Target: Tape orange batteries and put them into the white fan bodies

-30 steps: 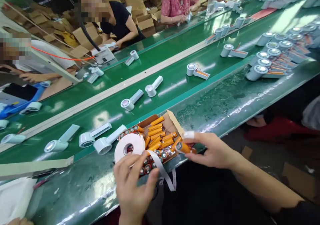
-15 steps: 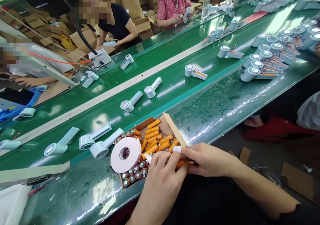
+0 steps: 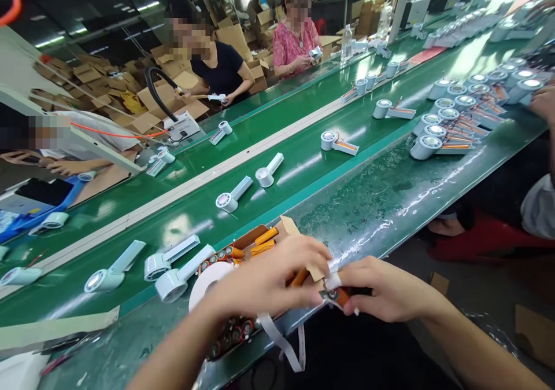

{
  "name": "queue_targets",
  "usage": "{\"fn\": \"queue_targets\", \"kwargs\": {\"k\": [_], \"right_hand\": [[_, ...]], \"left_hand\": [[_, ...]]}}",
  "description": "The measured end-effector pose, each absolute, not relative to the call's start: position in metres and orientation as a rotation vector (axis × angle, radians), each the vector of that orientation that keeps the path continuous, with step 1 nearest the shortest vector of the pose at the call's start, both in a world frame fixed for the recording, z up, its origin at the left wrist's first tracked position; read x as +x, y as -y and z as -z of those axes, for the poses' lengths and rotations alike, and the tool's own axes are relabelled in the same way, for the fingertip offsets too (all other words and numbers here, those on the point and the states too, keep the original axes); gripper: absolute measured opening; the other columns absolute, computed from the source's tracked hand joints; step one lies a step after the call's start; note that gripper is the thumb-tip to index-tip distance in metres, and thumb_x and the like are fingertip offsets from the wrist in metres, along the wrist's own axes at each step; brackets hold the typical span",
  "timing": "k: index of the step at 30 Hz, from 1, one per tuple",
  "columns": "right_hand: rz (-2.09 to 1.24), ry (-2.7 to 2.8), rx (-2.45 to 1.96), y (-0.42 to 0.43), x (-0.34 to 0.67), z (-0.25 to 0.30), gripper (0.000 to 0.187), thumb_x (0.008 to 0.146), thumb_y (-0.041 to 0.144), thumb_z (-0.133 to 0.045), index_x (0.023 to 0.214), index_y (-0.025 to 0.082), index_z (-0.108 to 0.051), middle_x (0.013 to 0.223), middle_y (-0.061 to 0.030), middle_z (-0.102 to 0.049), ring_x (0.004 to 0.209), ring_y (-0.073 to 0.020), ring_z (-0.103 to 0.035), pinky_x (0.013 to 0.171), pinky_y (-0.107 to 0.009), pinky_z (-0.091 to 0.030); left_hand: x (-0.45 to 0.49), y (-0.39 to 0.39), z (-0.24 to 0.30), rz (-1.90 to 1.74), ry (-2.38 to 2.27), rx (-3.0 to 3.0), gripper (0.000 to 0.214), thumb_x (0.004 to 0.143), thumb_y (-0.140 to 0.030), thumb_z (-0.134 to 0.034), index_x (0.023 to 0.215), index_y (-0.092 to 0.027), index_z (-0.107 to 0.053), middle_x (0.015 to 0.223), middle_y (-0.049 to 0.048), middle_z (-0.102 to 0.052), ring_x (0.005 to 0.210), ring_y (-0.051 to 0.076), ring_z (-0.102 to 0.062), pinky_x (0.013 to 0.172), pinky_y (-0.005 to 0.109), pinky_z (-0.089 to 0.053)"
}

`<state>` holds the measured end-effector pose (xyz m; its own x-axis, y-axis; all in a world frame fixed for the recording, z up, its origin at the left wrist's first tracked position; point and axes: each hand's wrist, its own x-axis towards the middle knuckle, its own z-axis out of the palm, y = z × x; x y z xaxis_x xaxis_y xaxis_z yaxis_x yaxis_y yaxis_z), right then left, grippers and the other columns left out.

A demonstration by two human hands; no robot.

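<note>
My right hand, a white wrap on one finger, grips an orange battery just off the near corner of a cardboard box. My left hand reaches across the box with thumb and fingers apart, its thumb tip close to the battery's end. Inside the box lie orange batteries, some on their sides and some on end. The white tape roll rests on them, partly hidden by my left forearm. A loose strip of white tape hangs below my left hand.
Pale blue handheld-fan bodies lie along the green conveyor belt. Many more fan bodies, with orange batteries and wires, crowd the metal ledge at right. Co-workers sit across the belt; another person's hand is at the right edge.
My left hand has lifted and spread from its closed grip beside my right hand. A tape strip now dangles. The battery in my right hand shows more clearly, and the view has tilted up.
</note>
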<state>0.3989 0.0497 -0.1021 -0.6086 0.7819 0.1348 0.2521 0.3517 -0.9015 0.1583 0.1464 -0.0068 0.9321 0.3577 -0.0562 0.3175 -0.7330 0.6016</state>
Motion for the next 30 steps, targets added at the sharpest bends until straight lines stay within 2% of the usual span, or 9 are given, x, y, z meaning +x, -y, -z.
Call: {"fn": "queue_targets", "kwargs": {"k": [3, 5, 7, 11, 16, 19, 21, 24, 30], "right_hand": [[-1.229, 1.966, -1.018, -0.051, 0.408, 0.101, 0.006, 0.093, 0.026, -0.070, 0.089, 0.021, -0.072, 0.079, 0.0003, -0.070, 0.073, -0.0140, -0.063, 0.070, -0.023, -0.047], [-1.215, 1.928, -1.047, -0.049, 0.411, 0.100, 0.010, 0.092, 0.032, -0.072, 0.092, 0.022, -0.074, 0.080, -0.0003, -0.071, 0.074, -0.0152, -0.063, 0.070, -0.024, -0.049], [-1.226, 1.879, -1.064, -0.046, 0.413, 0.102, 0.012, 0.092, 0.035, -0.073, 0.094, 0.023, -0.075, 0.081, -0.0010, -0.072, 0.076, -0.0169, -0.064, 0.072, -0.025, -0.052], [-1.339, 1.658, -1.122, -0.041, 0.420, 0.120, 0.017, 0.087, 0.037, -0.079, 0.096, 0.024, -0.077, 0.079, -0.0020, -0.073, 0.075, -0.0196, -0.066, 0.075, -0.030, -0.053], [-1.471, 1.511, -1.036, -0.054, 0.416, 0.133, 0.029, 0.086, 0.043, -0.079, 0.104, 0.022, -0.076, 0.073, -0.0010, -0.071, 0.069, -0.0183, -0.065, 0.073, -0.031, -0.053], [-1.366, 1.657, -1.056, -0.068, 0.406, 0.124, 0.026, 0.084, 0.043, -0.081, 0.099, 0.022, -0.077, 0.077, -0.0012, -0.072, 0.074, -0.0178, -0.064, 0.077, -0.030, -0.051], [-1.316, 1.734, -1.020, -0.073, 0.402, 0.117, 0.023, 0.083, 0.042, -0.082, 0.094, 0.022, -0.077, 0.082, -0.0018, -0.073, 0.077, -0.0175, -0.064, 0.079, -0.029, -0.050], [-1.331, 1.728, -0.981, -0.073, 0.401, 0.116, 0.023, 0.085, 0.043, -0.081, 0.093, 0.021, -0.077, 0.079, -0.0018, -0.072, 0.076, -0.0176, -0.064, 0.080, -0.029, -0.050], [-1.457, 1.545, -1.047, -0.050, 0.419, 0.149, 0.037, 0.085, 0.048, -0.079, 0.111, 0.022, -0.077, 0.075, -0.0027, -0.072, 0.070, -0.0191, -0.066, 0.075, -0.033, -0.057]], "left_hand": [[0.172, -0.243, 0.018, -0.098, -1.230, 2.470, 0.025, 0.100, -0.043, -0.058, 0.116, -0.027, -0.066, 0.125, 0.0023, -0.069, 0.115, 0.019, -0.062, 0.105, 0.033, -0.050], [0.177, -0.301, 0.029, -0.195, -1.588, 2.459, 0.031, 0.105, -0.035, -0.045, 0.126, -0.020, -0.063, 0.138, 0.0120, -0.062, 0.129, 0.026, -0.055, 0.115, 0.048, -0.041], [0.177, -0.342, 0.040, -0.219, -1.724, 2.440, 0.034, 0.104, -0.035, -0.050, 0.130, -0.017, -0.061, 0.140, 0.0149, -0.059, 0.130, 0.029, -0.055, 0.113, 0.055, -0.042], [0.182, -0.376, 0.071, -0.175, -1.748, 2.451, 0.042, 0.097, -0.045, -0.063, 0.130, -0.018, -0.061, 0.136, 0.0107, -0.060, 0.120, 0.026, -0.061, 0.103, 0.051, -0.052], [0.210, -0.375, 0.112, -0.138, -1.606, 2.510, 0.036, 0.103, -0.046, -0.052, 0.123, -0.020, -0.065, 0.131, 0.0094, -0.065, 0.120, 0.024, -0.061, 0.107, 0.049, -0.048], [0.221, -0.375, 0.121, -0.127, -1.557, 2.520, 0.038, 0.106, -0.043, -0.045, 0.133, -0.021, -0.060, 0.136, 0.0089, -0.063, 0.123, 0.023, -0.060, 0.107, 0.047, -0.047], [0.220, -0.379, 0.121, -0.058, -1.565, 2.507, 0.040, 0.103, -0.043, -0.051, 0.135, -0.020, -0.059, 0.141, 0.0109, -0.059, 0.128, 0.026, -0.057, 0.109, 0.050, -0.046], [0.212, -0.388, 0.116, 0.162, -1.497, 2.467, 0.036, 0.100, -0.046, -0.059, 0.120, -0.017, -0.066, 0.127, 0.0104, -0.066, 0.117, 0.024, -0.063, 0.103, 0.050, -0.052], [0.196, -0.384, 0.109, 0.405, -1.168, 2.514, 0.031, 0.089, -0.043, -0.074, 0.106, -0.017, -0.071, 0.115, 0.0072, -0.071, 0.110, 0.023, -0.065, 0.101, 0.047, -0.052]]}}
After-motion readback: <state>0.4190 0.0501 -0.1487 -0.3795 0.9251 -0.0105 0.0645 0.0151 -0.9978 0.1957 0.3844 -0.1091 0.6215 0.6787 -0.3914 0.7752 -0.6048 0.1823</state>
